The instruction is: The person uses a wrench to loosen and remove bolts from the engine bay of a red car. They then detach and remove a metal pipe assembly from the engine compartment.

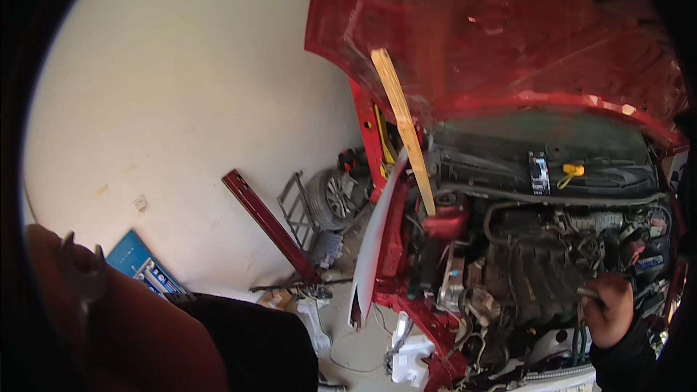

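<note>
My left hand [49, 265] is raised at the far left, dark and partly cut off by the picture's edge. In it is an open-end wrench [86, 276] with its forked jaw upward; the fingers barely show. Over the front of the engine, my right hand [611, 311] is closed in a fist. Two green strips like tool handles [579, 341] hang below the fist, and a pale tip shows at its left side. What kind of tool this is stays hidden. Beside the fist lies the dark ribbed engine cover [534, 272].
A wooden board [403, 120] props the raised red hood [472, 22]. A yellow object [572, 170] and a small package [539, 173] lie below the windshield. Along the wall are a wheel [330, 199], a long dark-red bar [268, 225] and a blue box [138, 258]. A pale fender edge [374, 254] juts out.
</note>
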Available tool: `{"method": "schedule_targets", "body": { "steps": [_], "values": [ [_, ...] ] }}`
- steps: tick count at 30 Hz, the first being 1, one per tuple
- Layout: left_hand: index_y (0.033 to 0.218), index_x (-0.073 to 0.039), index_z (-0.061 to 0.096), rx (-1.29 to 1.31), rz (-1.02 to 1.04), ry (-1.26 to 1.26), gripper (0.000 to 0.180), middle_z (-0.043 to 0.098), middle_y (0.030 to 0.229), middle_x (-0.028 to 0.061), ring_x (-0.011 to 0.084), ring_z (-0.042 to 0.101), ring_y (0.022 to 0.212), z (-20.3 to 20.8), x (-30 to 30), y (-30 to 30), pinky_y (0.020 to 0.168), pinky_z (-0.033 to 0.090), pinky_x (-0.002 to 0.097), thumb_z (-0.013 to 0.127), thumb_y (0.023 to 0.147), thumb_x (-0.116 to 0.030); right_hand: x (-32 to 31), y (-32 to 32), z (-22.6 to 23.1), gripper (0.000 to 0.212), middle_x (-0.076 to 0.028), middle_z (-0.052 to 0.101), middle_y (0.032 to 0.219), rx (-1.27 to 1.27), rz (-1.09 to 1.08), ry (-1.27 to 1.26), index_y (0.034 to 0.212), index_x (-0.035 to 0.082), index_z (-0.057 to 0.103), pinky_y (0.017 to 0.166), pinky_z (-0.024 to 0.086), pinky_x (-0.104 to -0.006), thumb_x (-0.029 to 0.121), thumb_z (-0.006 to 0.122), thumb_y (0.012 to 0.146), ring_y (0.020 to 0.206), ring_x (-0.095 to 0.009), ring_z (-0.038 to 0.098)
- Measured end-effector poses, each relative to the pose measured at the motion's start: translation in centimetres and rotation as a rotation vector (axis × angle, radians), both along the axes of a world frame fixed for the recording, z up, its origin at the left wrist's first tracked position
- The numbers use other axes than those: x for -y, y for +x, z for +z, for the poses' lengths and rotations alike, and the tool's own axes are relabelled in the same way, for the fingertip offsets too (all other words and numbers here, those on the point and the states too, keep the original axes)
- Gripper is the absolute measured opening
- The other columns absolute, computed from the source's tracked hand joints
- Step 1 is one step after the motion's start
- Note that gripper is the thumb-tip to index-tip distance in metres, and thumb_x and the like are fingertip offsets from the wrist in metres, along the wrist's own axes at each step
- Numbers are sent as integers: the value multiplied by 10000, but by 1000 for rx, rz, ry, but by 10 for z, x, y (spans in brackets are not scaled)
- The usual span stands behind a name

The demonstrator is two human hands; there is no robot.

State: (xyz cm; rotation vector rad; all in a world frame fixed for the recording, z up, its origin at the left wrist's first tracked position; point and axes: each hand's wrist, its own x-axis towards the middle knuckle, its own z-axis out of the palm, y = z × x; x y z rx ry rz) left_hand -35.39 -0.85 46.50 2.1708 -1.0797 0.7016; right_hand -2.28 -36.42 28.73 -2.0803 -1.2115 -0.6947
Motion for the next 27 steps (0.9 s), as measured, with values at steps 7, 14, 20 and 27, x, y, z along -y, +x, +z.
{"method": "schedule_targets", "body": {
  "steps": [7,14,20,27],
  "values": [
    [1153,-86,703,69,-14,-9,161,599,889,-51,69,498,754,-28,4,1,700,424,270,714,1028,-187,-15,-11,5,182,-216,702,937,-37,2,-75,1043,-32,720,776,551,-463,-22,713,862,851,-422,686],
    [1118,-72,714,100,-22,-92,105,613,895,-54,57,497,753,-49,9,19,690,418,247,715,1029,-127,-26,-2,-2,231,-164,691,929,-21,40,-108,1142,-8,715,815,486,-385,8,711,912,792,-329,641],
    [1088,-59,723,43,88,-455,61,624,900,-56,46,497,753,-102,6,55,681,412,227,716,1030,-75,-53,54,8,240,-306,677,971,-37,43,-191,1141,-49,679,777,535,-494,100,698,953,912,-521,658],
    [1018,-22,729,-520,827,-843,70,639,817,-38,64,529,704,-301,-34,178,634,429,251,759,1004,-84,-77,86,5,280,-254,726,1040,63,132,-263,1209,8,704,817,555,-512,130,698,957,970,-489,683]
  ]
}}
